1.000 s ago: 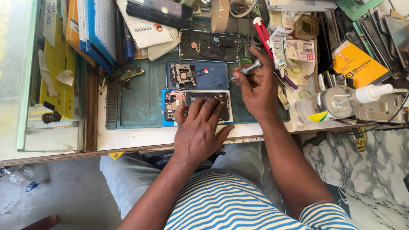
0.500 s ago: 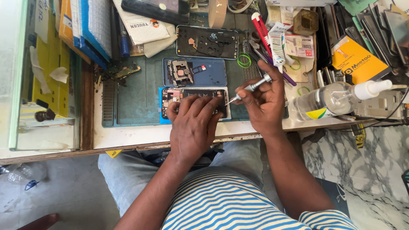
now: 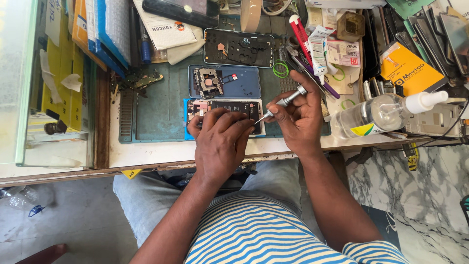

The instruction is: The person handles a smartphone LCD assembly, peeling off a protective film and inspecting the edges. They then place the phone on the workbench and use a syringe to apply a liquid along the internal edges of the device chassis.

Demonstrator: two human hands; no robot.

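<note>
My left hand [image 3: 222, 142] lay flat, pinning the opened phone [image 3: 225, 113] near the worktop's [image 3: 146, 154] front edge; my right hand [image 3: 300, 117] gripped a screwdriver [image 3: 279, 103], tip seemingly touching it

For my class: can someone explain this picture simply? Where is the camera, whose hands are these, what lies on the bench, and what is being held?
There is no machine here. The view comes from a camera worn on a person's head, looking down at their own two hands and striped shirt. The left hand presses on an opened phone lying on a green work mat. The right hand holds a small silver screwdriver, its tip pointing at the phone's edge. Behind lie a blue phone back cover with a circuit part on it, and a dark phone frame. To the right stand a clear spray bottle and an orange box.
</note>
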